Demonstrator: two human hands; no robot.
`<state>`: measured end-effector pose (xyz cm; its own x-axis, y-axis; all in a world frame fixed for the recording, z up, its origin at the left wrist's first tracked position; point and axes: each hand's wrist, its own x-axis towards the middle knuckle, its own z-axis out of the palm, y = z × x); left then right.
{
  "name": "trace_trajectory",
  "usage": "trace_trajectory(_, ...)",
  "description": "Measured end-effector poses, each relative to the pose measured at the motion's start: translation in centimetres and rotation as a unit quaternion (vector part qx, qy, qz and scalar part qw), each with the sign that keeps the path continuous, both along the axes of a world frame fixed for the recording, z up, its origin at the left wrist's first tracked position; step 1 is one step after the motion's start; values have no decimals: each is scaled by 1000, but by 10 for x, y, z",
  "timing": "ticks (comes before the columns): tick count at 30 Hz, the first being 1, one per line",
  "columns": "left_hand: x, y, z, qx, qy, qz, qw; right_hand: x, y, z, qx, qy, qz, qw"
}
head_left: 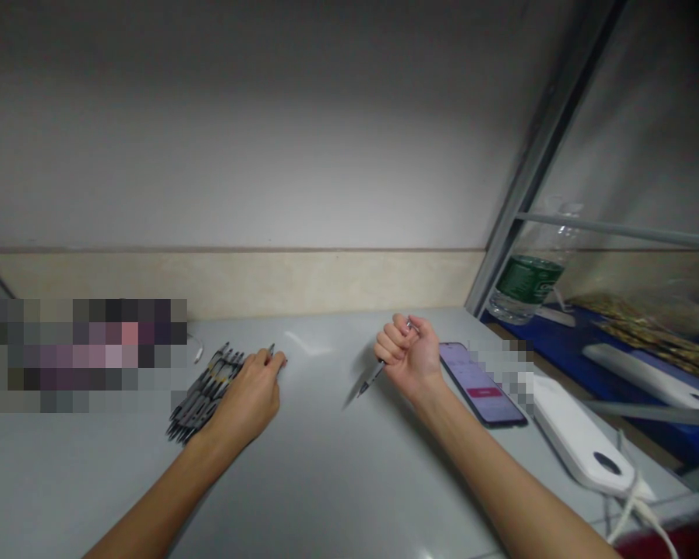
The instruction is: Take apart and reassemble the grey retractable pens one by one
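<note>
A row of several dark pens (201, 400) lies side by side on the grey table. Over the right edge of this row rests my left hand (256, 396), fingers bent and pressed together on a pen (271, 349); only that pen's end sticks out beyond the fingers. My right hand (408, 353) is raised a little above the table, palm turned up, with its fingers wrapped round another pen (371, 380). This one slants down to the left, its tip near the tabletop, and the fist hides its middle.
Right of my right arm lies a lit phone (482, 388), then a white oblong device (576, 435) with a cord. A water bottle (530, 279) stands by the metal rail (617, 230). Blurred-out items sit at the left, and a wall (326, 283) closes the table's back.
</note>
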<state>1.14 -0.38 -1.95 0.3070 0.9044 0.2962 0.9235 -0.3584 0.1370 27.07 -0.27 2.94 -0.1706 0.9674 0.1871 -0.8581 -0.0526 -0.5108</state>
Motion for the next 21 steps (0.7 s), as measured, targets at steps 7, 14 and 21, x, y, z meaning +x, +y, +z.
trace_trajectory(7, 2, -3, 4, 29, 46, 29, 998, -13, 2, 2, 2, -190, -65, 980)
trace_trajectory(14, 2, -4, 8, 20, 72, 38, 996, -9, 10, -19, 126, -678, -236, 685)
trace_trajectory(21, -1, 1, 4, -9, 53, 20, 998, 9, 26, -35, 91, -889, -241, 377)
